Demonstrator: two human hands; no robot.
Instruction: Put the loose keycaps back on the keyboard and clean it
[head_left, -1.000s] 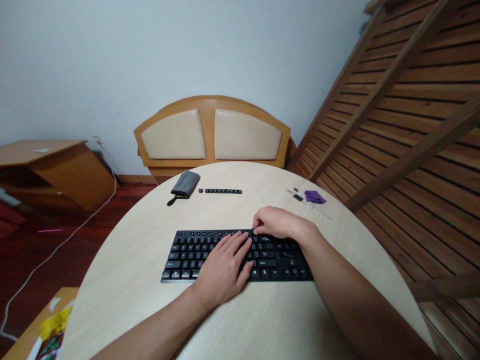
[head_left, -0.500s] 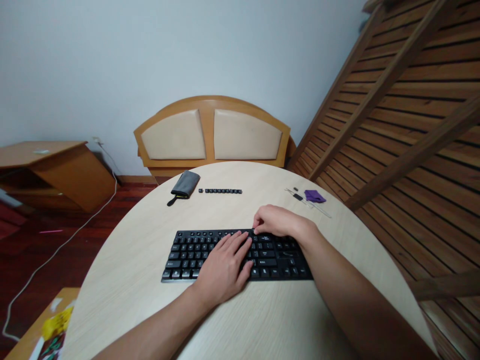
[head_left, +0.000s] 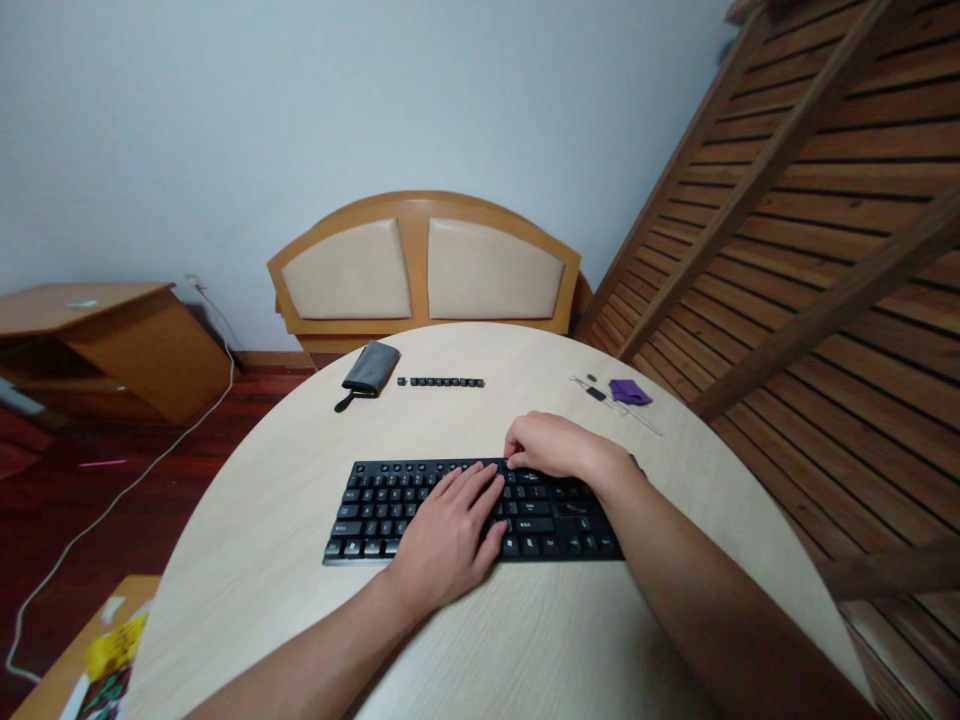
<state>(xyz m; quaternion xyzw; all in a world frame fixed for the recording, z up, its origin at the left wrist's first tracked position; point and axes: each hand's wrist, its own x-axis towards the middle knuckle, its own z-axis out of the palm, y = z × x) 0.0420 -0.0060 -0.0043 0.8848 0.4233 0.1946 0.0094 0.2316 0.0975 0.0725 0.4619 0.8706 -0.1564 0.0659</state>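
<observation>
while the left hand (head_left: 446,535) is lying open and flat across the middle of the black keyboard (head_left: 534,525), its fingers reaching the top row, the right hand (head_left: 551,444) in the head view is curling its thumb and fingers down at the far edge; whether those fingertips are gripping a key or merely touching it, i cannot tell. the keyboard is resting on the pale round table (head_left: 300,450), with the right forearm (head_left: 675,560) hiding part of its right end. if the right hand is pulling harder than the left palm is pressing, the board could be skidding or tipping; a sideways pull could be straining a key's clip, and a sudden release could be sending a small part flying. beyond it, a row of small black keycaps (head_left: 447,382) and a lone keycap (head_left: 402,381) are lying beside a grey pouch (head_left: 371,367), where a careless sweep could be scattering them. some thin pale sticks (head_left: 645,421) and a purple cloth (head_left: 628,393) are lying to the right. as for writing, the keys are carrying white legends, mostly too small to read, and no brand is showing legibly
</observation>
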